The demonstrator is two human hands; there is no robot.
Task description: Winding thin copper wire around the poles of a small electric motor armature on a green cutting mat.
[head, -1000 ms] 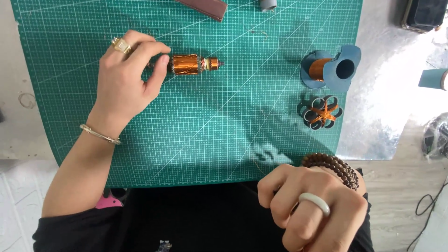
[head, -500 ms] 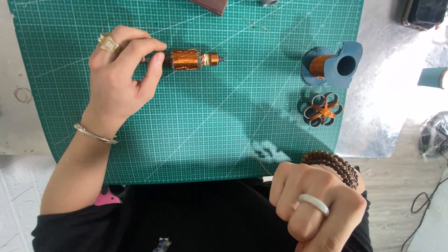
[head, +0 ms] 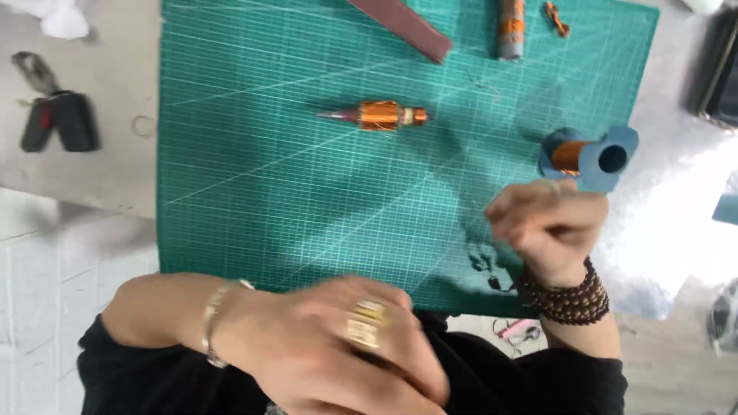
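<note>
A copper-wound motor rotor with a thin shaft lies alone on the green cutting mat, with neither hand touching it. My left hand, blurred and wearing a gold ring and a thin bracelet, hovers at the mat's near edge close to my body. Nothing shows in its fingers. My right hand, with a dark bead bracelet at the wrist, is curled over the mat's right side just below a blue spool of copper wire. Its fingers hide whatever lies under them.
At the mat's far edge lie a brown strip, a grey and orange cylinder and a small orange piece. A car key and a thin ring lie on the table at left. A dark device sits at far right.
My left hand let go of the rotor and pulled back toward my body. My right hand rose from the near edge to the spot below the spool. The view shifted.
</note>
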